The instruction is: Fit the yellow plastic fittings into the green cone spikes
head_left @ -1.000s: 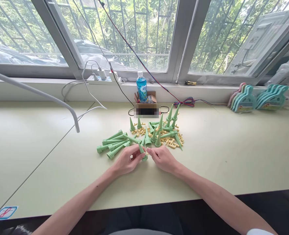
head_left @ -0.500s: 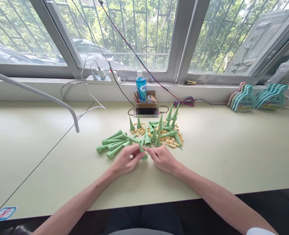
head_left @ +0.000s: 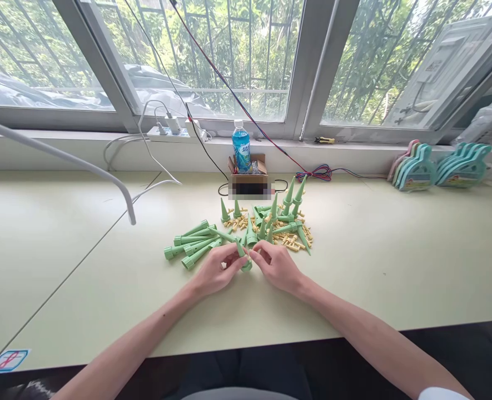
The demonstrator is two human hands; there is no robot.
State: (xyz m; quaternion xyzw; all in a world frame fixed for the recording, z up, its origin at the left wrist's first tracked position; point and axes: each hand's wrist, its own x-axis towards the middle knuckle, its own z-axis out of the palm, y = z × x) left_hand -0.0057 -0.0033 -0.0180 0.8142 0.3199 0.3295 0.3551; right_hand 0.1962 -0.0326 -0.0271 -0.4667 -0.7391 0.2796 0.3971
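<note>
My left hand [head_left: 215, 270] is closed around a green plastic plant-watering spike [head_left: 239, 248], whose pointed end tilts up and whose wider collar sits low, just above the table. My right hand [head_left: 278, 268] meets it from the right, thumb and index finger pinched at the spike's side. A small pale yellow valve piece [head_left: 249, 258] shows faintly between the fingertips, mostly hidden. Just beyond my hands lies a pile of green spikes [head_left: 251, 235], some standing, mixed with loose yellow valve pieces [head_left: 291, 242]. More green spikes [head_left: 195, 251] lie in a bunch on the left.
A small cardboard box [head_left: 262, 164] with a blue bottle [head_left: 241, 149] stands behind the pile. Coiled red-and-blue wire [head_left: 318, 173] lies to its right. Teal plastic items [head_left: 416, 169] stand at the back right. A white tube [head_left: 104, 173] reaches in from the left over the table [head_left: 83, 266].
My right hand's fingers have lifted and opened slightly, still pinched at the spike's side. Less of the yellow valve shows. My left hand keeps its hold almost unmoved.
</note>
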